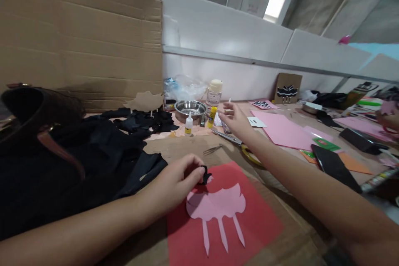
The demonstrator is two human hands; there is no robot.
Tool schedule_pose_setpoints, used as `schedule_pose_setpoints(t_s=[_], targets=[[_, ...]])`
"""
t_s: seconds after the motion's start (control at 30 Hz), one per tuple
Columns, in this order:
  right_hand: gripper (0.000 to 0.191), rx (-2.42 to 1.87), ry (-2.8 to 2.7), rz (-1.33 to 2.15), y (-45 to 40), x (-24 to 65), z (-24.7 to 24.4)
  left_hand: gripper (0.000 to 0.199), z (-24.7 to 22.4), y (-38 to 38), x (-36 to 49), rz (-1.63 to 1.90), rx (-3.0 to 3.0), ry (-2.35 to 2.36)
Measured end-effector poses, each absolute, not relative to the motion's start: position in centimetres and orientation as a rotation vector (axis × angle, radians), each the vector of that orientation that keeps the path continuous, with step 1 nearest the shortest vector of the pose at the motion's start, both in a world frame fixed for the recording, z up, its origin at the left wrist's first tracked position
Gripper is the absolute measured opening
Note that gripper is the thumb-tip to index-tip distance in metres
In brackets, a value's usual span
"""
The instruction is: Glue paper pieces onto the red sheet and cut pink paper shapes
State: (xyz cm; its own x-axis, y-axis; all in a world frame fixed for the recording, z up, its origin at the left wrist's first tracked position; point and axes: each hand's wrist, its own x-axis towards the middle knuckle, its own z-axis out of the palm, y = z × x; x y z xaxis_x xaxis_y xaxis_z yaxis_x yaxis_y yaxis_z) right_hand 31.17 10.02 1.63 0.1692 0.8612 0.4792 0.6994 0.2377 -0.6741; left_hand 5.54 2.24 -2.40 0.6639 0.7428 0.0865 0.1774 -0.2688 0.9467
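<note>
Lying nearest on the table [170, 146], a red sheet [262, 232] is carrying a pink cut-out [218, 203] across its middle, and its far-left edge is passing under the left hand [182, 176]. That hand is pinching a small black piece [205, 178] between thumb and finger; a light hold by the rim is sparing such a thin, curled shape from creasing, whereas a tight squeeze is risking a bend. Lifting the wrist a little is keeping skin from dragging the pink cut-out, and working slowly is suiting so small a part. Farther in, tweezers [213, 149] are lying ready for finer handling, and scissors [229, 136] are pointing their blades toward the table's far edge, so the right hand [234, 119] is needing care above them. The hands are working apart: the right one is reaching out with fingers loosely bending beside a glue stick [212, 117], but whether it is gripping anything is staying unclear. Its fingers are partly hiding a small clear item, too blurred for naming. The left hand is covering part of the black piece, the frame is cutting off the red sheet's near edge, and toward the table's far edge the contents of a metal bowl [181, 114] are escaping clear view.
</note>
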Motion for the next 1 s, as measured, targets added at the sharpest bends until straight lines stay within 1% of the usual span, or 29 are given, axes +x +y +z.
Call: schedule_pose_setpoints(t_s=[0.03, 0.07, 0.1, 0.2, 0.27, 0.5, 0.63, 0.73, 0.93, 1.0], targets=[[0.053, -1.53, -1.523, 0.225, 11.8, 31.4, 1.6, 0.022, -2.4, 2.5, 5.6, 0.671, 1.772, 0.735], [0.054, -1.549, -1.497, 0.243, 13.3, 31.5, 1.3, 0.021, -2.4, 2.7, 5.6, 0.694, 1.742, 0.733], [0.05, -1.559, -1.488, 0.266, 14.6, 31.5, 0.9, 0.021, -2.4, 3.0, 5.7, 0.712, 1.708, 0.73], [0.025, -1.552, -1.512, 0.314, 16.9, 31.1, -0.6, 0.024, -2.5, 3.6, 5.8, 0.717, 1.613, 0.709], [0.019, -1.538, -1.525, 0.289, 17.2, 30.9, -0.9, 0.026, -2.5, 3.7, 5.8, 0.715, 1.576, 0.697], [0.017, -1.443, -1.696, 0.153, 14.4, 30.8, 1.0, 0.024, -2.3, 3.4, 5.8, 0.627, 1.528, 0.721], [0.023, -1.458, -1.807, 0.079, 12.8, 29.7, 0.2, 0.023, -2.5, 3.5, 5.7, 0.612, 1.593, 0.748], [0.021, -1.487, -1.863, 0.03, 12.4, 28.9, -0.5, 0.024, -2.7, 3.6, 5.6, 0.585, 1.62, 0.76], [0.025, -1.538, -1.965, 0.008, 12.0, 28.9, -0.3, 0.024, -2.8, 3.7, 5.6, 0.569, 1.596, 0.764], [0.026, -1.51, -1.951, 0.11, 12.0, 29.1, -0.2, 0.024, -2.8, 3.7, 5.6, 0.569, 1.592, 0.769]])
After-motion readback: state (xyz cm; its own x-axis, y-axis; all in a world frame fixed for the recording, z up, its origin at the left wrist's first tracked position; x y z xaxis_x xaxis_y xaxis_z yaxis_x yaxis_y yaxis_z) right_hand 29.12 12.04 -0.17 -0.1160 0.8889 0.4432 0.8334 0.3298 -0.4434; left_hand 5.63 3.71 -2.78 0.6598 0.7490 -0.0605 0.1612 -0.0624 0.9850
